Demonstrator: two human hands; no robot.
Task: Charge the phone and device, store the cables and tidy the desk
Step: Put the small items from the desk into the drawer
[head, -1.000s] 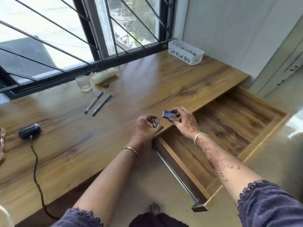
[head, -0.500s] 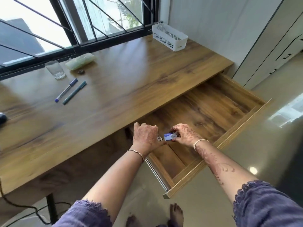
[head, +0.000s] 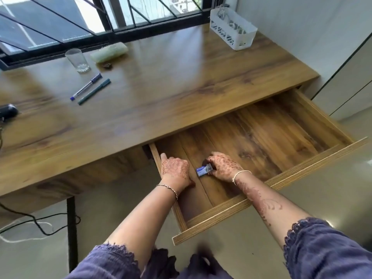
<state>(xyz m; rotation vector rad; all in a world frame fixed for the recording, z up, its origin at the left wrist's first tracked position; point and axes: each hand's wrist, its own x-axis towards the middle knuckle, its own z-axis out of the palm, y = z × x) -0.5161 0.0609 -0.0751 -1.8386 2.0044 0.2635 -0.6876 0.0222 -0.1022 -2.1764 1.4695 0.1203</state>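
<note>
The wooden drawer (head: pixel 225 213) under the desk (head: pixel 161 93) stands pulled out. Both my hands are inside its near left corner. My right hand (head: pixel 224 168) pinches a small blue and white box (head: pixel 203 170) low against the drawer floor. My left hand (head: pixel 174 170) lies palm down beside the drawer's left wall, index finger stretched forward; whatever is under it is hidden. A black device (head: pixel 7 111) with a cable sits at the desk's far left edge.
On the desk lie two pens (head: pixel 90 89), a glass (head: pixel 77 60), a pale green pouch (head: pixel 109 51) and a white basket (head: pixel 233 32) at the back right corner. Cables (head: pixel 38 224) trail on the floor by the desk leg. Cupboard doors stand at the right.
Both hands have dropped from above the desk edge down into the open drawer. The blue box went down with my right hand; the small metal item in my left hand is out of sight.
</note>
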